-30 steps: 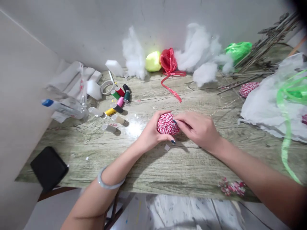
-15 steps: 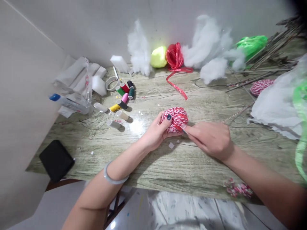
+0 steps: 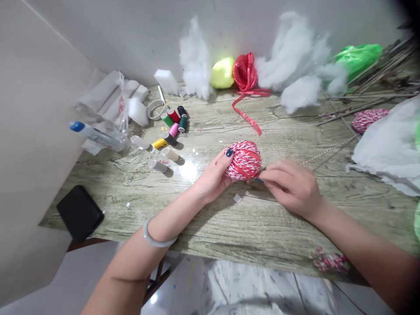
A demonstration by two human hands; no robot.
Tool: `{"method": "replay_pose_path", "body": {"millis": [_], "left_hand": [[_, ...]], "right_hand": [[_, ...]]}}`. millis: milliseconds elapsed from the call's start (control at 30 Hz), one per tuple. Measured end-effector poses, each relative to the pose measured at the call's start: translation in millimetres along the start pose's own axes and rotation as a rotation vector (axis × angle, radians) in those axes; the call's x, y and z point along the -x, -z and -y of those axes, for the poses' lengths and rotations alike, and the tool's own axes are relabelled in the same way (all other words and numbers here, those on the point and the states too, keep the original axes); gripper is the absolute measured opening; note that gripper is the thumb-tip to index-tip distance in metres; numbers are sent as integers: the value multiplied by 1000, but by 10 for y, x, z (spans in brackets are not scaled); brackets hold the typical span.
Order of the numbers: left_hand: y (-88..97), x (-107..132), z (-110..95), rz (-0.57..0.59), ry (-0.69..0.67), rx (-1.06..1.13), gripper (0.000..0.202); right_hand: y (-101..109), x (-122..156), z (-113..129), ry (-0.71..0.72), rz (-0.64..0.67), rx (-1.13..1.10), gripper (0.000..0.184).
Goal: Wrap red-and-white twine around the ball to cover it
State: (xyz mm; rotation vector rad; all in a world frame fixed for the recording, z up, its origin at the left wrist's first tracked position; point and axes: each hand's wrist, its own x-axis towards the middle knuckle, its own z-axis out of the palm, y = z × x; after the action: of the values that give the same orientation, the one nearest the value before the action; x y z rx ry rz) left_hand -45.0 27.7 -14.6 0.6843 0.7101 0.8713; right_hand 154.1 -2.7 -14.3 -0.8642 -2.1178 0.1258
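My left hand (image 3: 215, 175) is wrapped around a ball (image 3: 243, 159) covered in red-and-white twisted string, its thumb pressing on the upper left side. Plain red patches show between the string wraps. At the ball's lower right edge, my right hand (image 3: 290, 186) is closed in a pinch on the string. A length of string (image 3: 328, 151) runs from behind the right hand up to a second red-and-white bundle (image 3: 370, 119) at the right. The pinching fingertips partly hide what lies between them.
Thread spools (image 3: 169, 139), a tape roll (image 3: 156, 109) and a glue bottle (image 3: 98, 136) lie at left, with a black case (image 3: 79, 213) nearer. White stuffing (image 3: 288, 57), red ribbon (image 3: 245, 72) and a yellow bundle (image 3: 223, 73) line the wall. Dry twigs (image 3: 383, 70) and a white cloth (image 3: 390, 146) are at right.
My right hand has drawn slightly away from the ball's edge. The ball is turned a little, with more red showing on its right side. The whole view has shifted slightly.
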Motion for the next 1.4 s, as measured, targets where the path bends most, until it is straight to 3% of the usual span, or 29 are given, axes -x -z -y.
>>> {"method": "replay_pose_path", "body": {"millis": [167, 300, 433, 667, 833, 1100, 1233, 1400], "left_hand": [[137, -18, -122, 124, -93, -243, 55], [176, -3, -283, 329, -158, -640, 60], [103, 54, -361, 383, -260, -991, 57], [30, 120, -297, 247, -368, -1071, 77], [40, 93, -263, 218, -396, -1193, 69], [66, 34, -247, 240, -484, -1480, 62], [104, 7, -234, 173, -502, -1376, 69], [125, -16, -172, 79, -461, -1144, 68]], "right_hand": [[-15, -9, -117, -110, 81, -61, 18], [-13, 9, -209, -147, 222, 53, 12], [-46, 11, -206, -226, 245, 80, 12], [-82, -45, -83, -404, 94, 3, 9], [-43, -74, -30, -444, 29, -23, 8], [31, -96, 64, -228, 33, 152, 11], [41, -94, 93, -97, 43, 246, 10], [50, -88, 93, -35, 32, 298, 10]]}}
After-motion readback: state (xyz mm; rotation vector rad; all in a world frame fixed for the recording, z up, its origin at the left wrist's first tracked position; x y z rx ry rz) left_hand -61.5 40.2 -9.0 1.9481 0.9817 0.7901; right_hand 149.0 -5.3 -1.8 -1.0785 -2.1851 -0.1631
